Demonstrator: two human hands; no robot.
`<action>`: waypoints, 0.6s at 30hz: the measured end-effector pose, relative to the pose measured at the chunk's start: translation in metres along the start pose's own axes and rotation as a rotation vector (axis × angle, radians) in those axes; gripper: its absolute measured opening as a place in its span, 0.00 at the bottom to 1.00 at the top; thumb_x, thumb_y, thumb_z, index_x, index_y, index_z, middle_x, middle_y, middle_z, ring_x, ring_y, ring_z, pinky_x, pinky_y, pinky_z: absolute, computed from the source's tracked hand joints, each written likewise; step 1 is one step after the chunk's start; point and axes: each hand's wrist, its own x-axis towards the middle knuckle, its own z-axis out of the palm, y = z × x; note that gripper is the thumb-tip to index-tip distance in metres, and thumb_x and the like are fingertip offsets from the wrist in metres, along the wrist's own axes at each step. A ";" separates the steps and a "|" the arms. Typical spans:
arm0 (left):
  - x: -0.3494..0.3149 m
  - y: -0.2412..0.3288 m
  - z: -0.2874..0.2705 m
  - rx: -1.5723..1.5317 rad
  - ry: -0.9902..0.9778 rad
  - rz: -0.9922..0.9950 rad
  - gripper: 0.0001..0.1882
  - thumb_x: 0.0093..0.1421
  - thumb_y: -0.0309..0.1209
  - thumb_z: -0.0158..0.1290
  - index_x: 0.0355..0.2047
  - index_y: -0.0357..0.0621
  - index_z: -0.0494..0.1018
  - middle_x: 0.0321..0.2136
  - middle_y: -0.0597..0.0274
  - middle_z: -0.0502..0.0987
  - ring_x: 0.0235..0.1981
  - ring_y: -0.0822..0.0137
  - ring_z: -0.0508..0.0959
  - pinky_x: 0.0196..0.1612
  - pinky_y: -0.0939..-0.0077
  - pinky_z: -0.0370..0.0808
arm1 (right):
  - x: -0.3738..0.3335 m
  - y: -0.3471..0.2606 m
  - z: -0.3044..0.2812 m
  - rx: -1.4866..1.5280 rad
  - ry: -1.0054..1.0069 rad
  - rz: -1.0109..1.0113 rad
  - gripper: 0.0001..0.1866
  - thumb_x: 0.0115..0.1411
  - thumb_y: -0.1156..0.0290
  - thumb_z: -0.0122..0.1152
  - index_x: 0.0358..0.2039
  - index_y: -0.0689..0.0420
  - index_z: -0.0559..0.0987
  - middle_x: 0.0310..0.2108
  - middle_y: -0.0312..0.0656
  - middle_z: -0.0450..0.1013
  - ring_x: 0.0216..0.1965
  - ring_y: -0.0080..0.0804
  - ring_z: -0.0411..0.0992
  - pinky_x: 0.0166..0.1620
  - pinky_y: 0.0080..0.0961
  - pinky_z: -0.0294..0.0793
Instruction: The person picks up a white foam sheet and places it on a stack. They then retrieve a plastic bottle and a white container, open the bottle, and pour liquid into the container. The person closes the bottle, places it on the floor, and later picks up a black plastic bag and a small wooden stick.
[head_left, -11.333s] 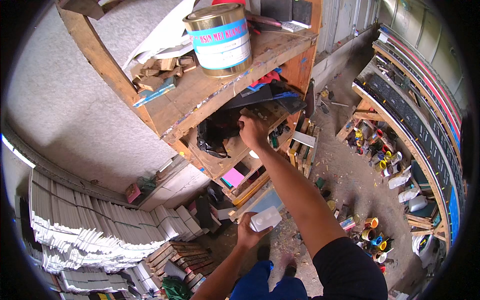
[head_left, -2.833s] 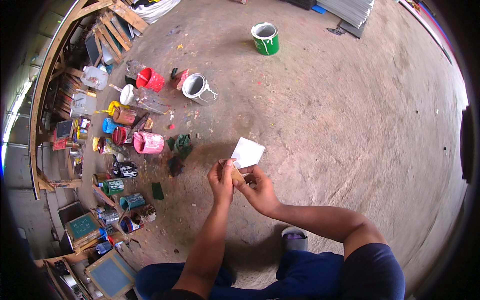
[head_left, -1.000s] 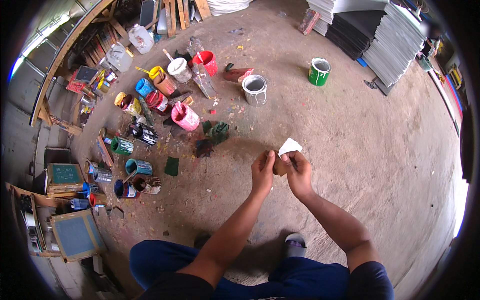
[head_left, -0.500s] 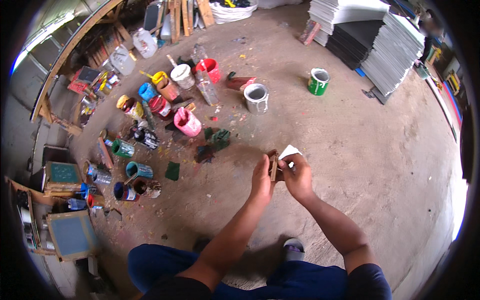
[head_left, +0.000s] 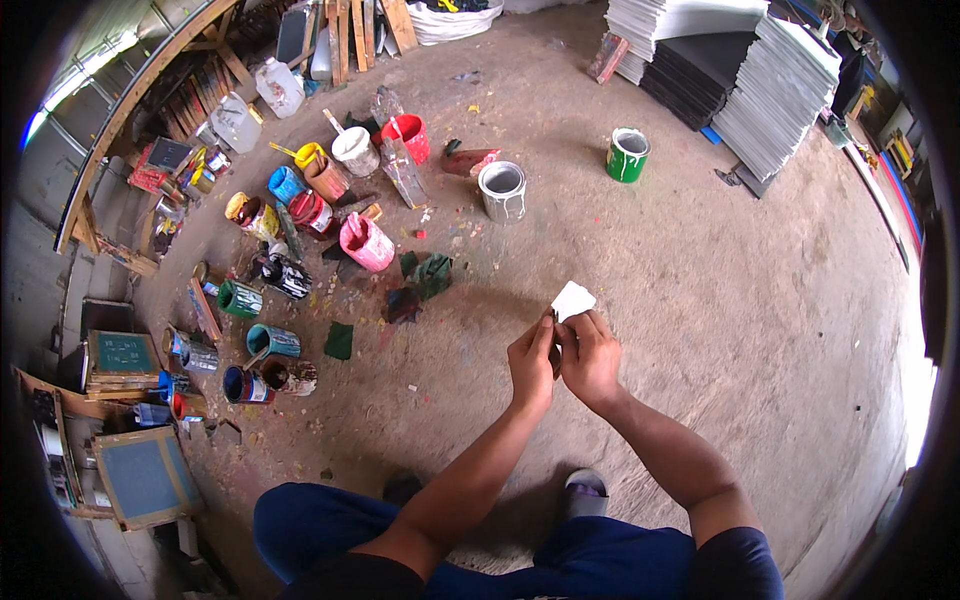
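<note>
My hands are together above the concrete floor, right of the picture's middle. My left hand (head_left: 531, 362) has its fingers closed round a small brown flat piece (head_left: 554, 352), mostly hidden between the two hands. Its exact kind I cannot make out. Pressed up against it, my right hand (head_left: 593, 364) is closed too, with a small white piece (head_left: 573, 299), like paper or cloth, sticking up beyond its fingers. Ahead of the hands stand a grey paint can (head_left: 502, 192) and, farther right, a green paint can (head_left: 627, 156).
Several paint-smeared tins and tubs, among them a pink tub (head_left: 367, 243), crowd the floor to the left. Dark green scraps (head_left: 339, 341) lie beside them. Framed screens (head_left: 148, 474) lean at the far left. Stacked white sheets (head_left: 778, 90) stand at the back right.
The brown piece has turned and is now mostly covered by my hands, which have drawn closer together. The white piece now points more upright. The view has shifted slightly.
</note>
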 end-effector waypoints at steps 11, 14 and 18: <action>0.006 -0.009 -0.007 -0.029 -0.056 0.048 0.20 0.75 0.46 0.51 0.48 0.41 0.80 0.26 0.71 0.74 0.22 0.78 0.70 0.23 0.77 0.64 | -0.002 0.017 0.011 0.357 -0.076 0.236 0.07 0.71 0.73 0.60 0.37 0.63 0.76 0.32 0.42 0.77 0.32 0.37 0.78 0.34 0.35 0.77; 0.012 -0.004 -0.011 -0.128 -0.182 -0.094 0.18 0.75 0.48 0.49 0.45 0.47 0.79 0.29 0.68 0.77 0.25 0.73 0.74 0.27 0.73 0.69 | -0.006 0.032 0.008 0.785 -0.172 0.462 0.09 0.73 0.70 0.60 0.38 0.62 0.78 0.33 0.39 0.78 0.33 0.26 0.75 0.36 0.31 0.76; 0.017 0.008 -0.019 -0.078 -0.194 -0.164 0.15 0.71 0.45 0.58 0.40 0.47 0.79 0.24 0.72 0.74 0.20 0.76 0.69 0.25 0.76 0.68 | -0.007 0.042 0.009 0.734 -0.224 0.412 0.09 0.74 0.69 0.59 0.39 0.63 0.78 0.34 0.34 0.77 0.37 0.19 0.72 0.40 0.24 0.74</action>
